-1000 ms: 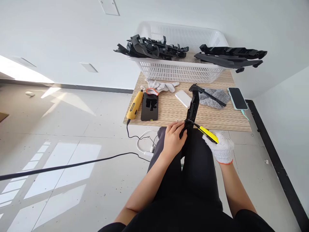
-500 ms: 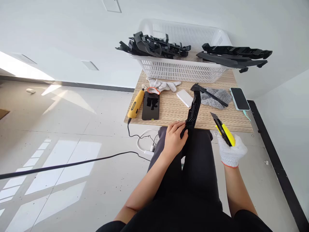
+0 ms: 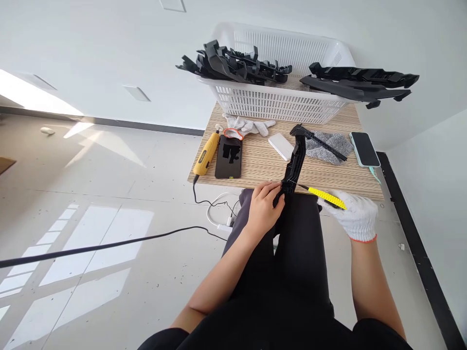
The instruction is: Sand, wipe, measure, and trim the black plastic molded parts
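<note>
My bare left hand (image 3: pixel 265 206) grips the lower end of a long black plastic part (image 3: pixel 295 163). The part rests over my thighs and the table's near edge, its far end reaching up over the table. In a white knitted glove with an orange cuff, my right hand (image 3: pixel 355 214) is closed around a yellow utility knife (image 3: pixel 328 198). The knife points left, and its blade is at the right side of the plastic part, close to my left fingers. Whether the blade touches the part I cannot tell.
Behind stands a white plastic basket (image 3: pixel 266 99) with several black parts (image 3: pixel 241 63). On the wooden table (image 3: pixel 255 167) lie a yellow rotary tool (image 3: pixel 206 154), a dark phone (image 3: pixel 228 163), a glove (image 3: pixel 251 126), a white box (image 3: pixel 280 146), a grey cloth (image 3: pixel 324 153), a black caliper (image 3: pixel 326 145) and a charging phone (image 3: pixel 365 148).
My right hand has turned the knife from pointing up and away to pointing left, bringing its blade to the black plastic part. My left hand keeps its hold in the same place.
</note>
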The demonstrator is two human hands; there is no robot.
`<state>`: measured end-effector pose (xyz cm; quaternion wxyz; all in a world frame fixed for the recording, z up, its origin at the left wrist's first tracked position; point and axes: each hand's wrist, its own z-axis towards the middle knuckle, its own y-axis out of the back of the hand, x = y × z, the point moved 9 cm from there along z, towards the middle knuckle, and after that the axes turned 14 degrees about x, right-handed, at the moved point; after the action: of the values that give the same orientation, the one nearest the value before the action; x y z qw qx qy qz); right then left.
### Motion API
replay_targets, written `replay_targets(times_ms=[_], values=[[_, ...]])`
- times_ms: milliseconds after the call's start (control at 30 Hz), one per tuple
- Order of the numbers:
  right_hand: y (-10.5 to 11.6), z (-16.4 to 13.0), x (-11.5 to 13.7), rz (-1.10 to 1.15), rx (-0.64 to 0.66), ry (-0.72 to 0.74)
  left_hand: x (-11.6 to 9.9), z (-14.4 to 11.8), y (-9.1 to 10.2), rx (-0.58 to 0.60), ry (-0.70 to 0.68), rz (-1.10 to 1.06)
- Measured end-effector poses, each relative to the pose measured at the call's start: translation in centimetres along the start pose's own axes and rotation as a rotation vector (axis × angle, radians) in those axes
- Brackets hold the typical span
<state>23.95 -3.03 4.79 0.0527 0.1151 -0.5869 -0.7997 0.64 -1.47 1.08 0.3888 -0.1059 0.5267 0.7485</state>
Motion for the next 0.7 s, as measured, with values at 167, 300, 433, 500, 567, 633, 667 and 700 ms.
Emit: replay_targets(times_ms=[167, 300, 433, 500, 567, 633, 667, 700], values=[[2.0, 2.3, -0.6, -0.038, 0.018, 0.157, 0.1, 0.0, 0.0, -0.007, 0.008, 0.011], [4.4, 3.0, 0.3, -0.136, -0.159, 0.336, 0.1, -0.1, -0.1, -0.004, 0.007, -0.004], [4.6, 3.4, 0.2, -0.16, -0.172, 0.354, 0.1, -0.1, -0.1, 0.001, 0.004, -0.005], [4.6, 3.4, 0.3, -0.145, -0.181, 0.366, 0.1, -0.1, -0.1, -0.002, 0.003, 0.0], [4.7, 3.2, 0.5, -0.14, -0.197, 0.39, 0.0, -0.1, -0.1, 0.0, 0.005, 0.004], [4.9, 3.2, 0.7, -0.155, -0.214, 0.406, 0.0, 0.0, -0.1, 0.001, 0.007, 0.007], [5.0, 3.2, 0.8, -0.165, -0.221, 0.408, 0.0, 0.0, -0.1, 0.002, 0.007, 0.007], [5.1, 3.3, 0.9, -0.173, -0.223, 0.41, 0.0, 0.0, -0.1, 0.001, 0.005, 0.007]])
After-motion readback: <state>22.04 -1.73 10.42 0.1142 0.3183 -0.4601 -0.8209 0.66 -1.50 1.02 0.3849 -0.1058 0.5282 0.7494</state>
